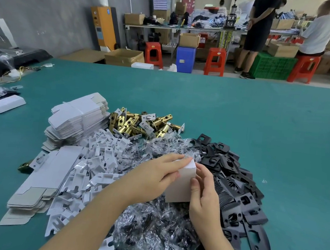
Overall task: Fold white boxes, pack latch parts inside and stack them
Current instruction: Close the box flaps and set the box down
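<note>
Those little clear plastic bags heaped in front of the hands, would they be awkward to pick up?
Probably. The clear bags look crinkled and glossy, so likely floppy and slippery. Each seems to hold small dark parts, so weight may shift. Heaped together, neighbours might drag along.

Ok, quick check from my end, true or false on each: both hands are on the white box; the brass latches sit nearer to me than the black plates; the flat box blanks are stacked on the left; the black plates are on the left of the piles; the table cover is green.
1. Both hands hold the white box. True: the left hand lies over its top and the right hand grips its right side.
2. The brass latches lie nearer than the black plates. False: the latches are farther back on the table.
3. The flat box blanks are stacked on the left. True.
4. The black plates are on the left. False: they are on the right of the piles.
5. The table cover is green. True, a teal green.
</note>
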The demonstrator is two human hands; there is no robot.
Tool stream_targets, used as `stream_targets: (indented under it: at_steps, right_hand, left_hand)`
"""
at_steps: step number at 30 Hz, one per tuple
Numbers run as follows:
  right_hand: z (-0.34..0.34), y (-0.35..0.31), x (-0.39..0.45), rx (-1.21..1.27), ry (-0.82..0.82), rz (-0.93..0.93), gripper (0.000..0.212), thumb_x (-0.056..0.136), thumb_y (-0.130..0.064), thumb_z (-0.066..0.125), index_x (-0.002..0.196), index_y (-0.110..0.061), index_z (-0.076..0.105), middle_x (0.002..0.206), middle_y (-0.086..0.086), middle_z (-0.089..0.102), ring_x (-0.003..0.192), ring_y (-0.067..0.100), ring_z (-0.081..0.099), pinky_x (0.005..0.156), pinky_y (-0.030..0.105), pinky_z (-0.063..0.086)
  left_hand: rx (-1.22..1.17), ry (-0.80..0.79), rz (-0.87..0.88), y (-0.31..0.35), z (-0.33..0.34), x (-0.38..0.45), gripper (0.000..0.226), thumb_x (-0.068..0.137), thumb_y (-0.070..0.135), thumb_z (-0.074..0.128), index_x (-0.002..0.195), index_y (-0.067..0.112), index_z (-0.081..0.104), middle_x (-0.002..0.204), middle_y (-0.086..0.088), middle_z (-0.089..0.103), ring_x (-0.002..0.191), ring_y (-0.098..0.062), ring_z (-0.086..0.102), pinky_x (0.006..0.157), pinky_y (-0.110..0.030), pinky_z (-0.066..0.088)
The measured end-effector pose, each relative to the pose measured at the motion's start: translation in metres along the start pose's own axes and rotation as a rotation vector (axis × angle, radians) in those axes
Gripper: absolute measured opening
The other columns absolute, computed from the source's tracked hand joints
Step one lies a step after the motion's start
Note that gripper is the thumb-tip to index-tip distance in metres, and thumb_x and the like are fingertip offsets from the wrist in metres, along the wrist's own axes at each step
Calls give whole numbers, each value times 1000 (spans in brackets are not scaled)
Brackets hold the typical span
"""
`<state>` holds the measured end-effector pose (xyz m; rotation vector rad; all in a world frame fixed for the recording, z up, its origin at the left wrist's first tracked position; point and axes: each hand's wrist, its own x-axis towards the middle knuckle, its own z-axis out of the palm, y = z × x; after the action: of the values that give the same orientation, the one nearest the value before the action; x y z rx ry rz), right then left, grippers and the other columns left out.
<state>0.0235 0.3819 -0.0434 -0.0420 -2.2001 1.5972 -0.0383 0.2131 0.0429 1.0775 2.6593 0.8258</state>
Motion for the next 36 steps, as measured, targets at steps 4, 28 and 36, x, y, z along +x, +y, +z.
stream_targets:
  at_steps: [4, 28, 36]
  right_hand:
    - [1, -1, 0, 15, 3, 17, 32, 100, -40, 41, 130, -51, 45, 126, -22, 62, 110, -6, 61, 75, 11, 51]
    - [11, 1, 6, 32, 127, 135, 56, 93, -61, 34, 141, -37, 49, 134, -31, 52, 125, -11, 49, 94, 3, 39]
    - [17, 2, 10, -17, 152, 91, 36, 96, -52, 36, 130, -50, 49, 129, -33, 52, 121, -3, 53, 90, 4, 39]
  left_hand:
    - [462, -12, -56, 12, -2, 5, 59, 110, 43, 27, 164, 27, 8, 163, 14, 29, 145, -10, 30, 117, -36, 32]
    - [227, 423, -227, 1, -31, 205, 22, 91, 11, 60, 112, 8, 53, 108, -12, 63, 95, -33, 60, 72, -41, 47]
    - [556, 215, -212, -69, 35, 271, 51, 82, -5, 66, 127, 7, 43, 114, -13, 63, 95, -31, 63, 63, -38, 39]
